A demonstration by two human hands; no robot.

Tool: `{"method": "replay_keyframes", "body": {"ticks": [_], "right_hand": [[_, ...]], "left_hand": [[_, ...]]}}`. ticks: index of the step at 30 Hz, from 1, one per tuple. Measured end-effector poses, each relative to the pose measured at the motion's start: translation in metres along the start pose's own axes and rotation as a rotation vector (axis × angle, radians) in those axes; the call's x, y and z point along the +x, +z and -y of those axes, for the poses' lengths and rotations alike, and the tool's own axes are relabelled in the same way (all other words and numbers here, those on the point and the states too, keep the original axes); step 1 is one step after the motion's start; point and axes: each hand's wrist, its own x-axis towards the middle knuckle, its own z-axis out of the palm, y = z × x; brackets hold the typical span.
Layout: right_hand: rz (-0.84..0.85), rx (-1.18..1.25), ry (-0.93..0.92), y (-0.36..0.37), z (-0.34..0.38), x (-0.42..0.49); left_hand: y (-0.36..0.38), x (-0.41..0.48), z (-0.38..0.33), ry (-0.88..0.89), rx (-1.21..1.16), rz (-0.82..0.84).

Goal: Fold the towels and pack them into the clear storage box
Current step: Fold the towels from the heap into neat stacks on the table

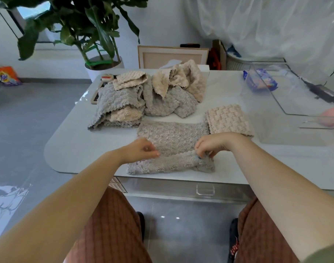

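A fluffy grey towel lies spread at the table's near edge, its near strip doubled over into a raised fold. Just beside its far right corner sits a folded beige waffle-textured towel, square and flat. Behind them is a rumpled heap of grey and beige towels. The clear plastic storage box stands at the right.

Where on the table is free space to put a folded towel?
Bare table lies left of the grey towel, in front of the pile. Another patch lies between the beige folded towel and the clear box. The middle is crowded.
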Motion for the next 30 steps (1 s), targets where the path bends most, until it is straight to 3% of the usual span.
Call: {"method": "replay_keyframes", "body": {"ticks": [3,5,11,14,19,25,30], "right_hand": [[-0.086,0.111,-0.029,0.002,-0.007,0.0],[-0.204,0.127,-0.042,0.002,-0.011,0.003],[-0.628,0.139,-0.111,-0.011,-0.015,0.014],[-0.815,0.045,-0.073,-0.019,-0.016,0.024],[-0.946,-0.084,-0.044,-0.026,-0.009,0.044],[-0.847,-0.333,0.018,-0.014,-0.007,0.061],[-1.087,-0.262,-0.035,0.013,-0.009,0.057]], "left_hand": [[0.004,-0.011,0.002,-0.051,0.146,0.202],[0.007,-0.01,0.011,-0.077,0.136,0.175],[-0.032,-0.009,0.008,-0.251,-0.612,-0.081],[-0.042,0.006,0.013,-0.32,-0.774,-0.23],[-0.027,0.047,0.009,-0.293,-0.51,-0.52],[0.007,0.066,0.013,-0.276,-0.171,-0.453],[0.015,0.056,0.021,-0.34,-0.057,-0.575]]}}
